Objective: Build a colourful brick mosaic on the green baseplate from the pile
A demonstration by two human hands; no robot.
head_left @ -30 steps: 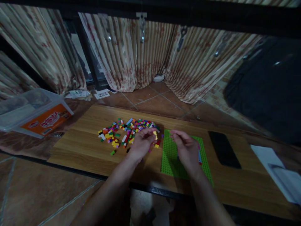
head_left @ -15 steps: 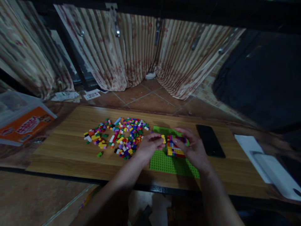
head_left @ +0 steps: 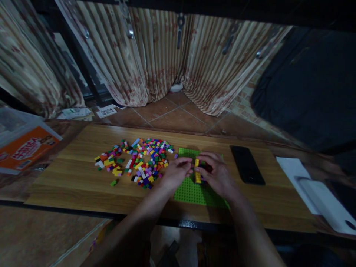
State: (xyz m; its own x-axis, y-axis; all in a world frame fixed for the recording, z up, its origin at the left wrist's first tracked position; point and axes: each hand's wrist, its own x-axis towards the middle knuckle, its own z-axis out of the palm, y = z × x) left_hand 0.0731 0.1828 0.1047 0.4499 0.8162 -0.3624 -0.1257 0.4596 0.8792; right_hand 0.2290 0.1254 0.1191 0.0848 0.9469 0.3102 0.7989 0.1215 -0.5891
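Observation:
A small block build of coloured bricks sits on the green baseplate, largely hidden under my right hand. Along its left edge runs a row of yellow bricks. The right thumb and fingers are closed on the build, with their tips at the yellow row. Just left of that row is my left hand, palm inward, its fingers and thumb apart with no brick visible between them. To the left, a loose pile of many-coloured bricks is spread on the table.
The wooden table has a dark front edge. A black phone lies right of the baseplate. White papers or flat white items sit at the far right. A clear box with an orange label stands at the left. Striped curtains hang behind.
The yellow brick that was in my left fingers is now at the build's left edge. My right hand has shifted left over the build, and the left fingers have come off the brick.

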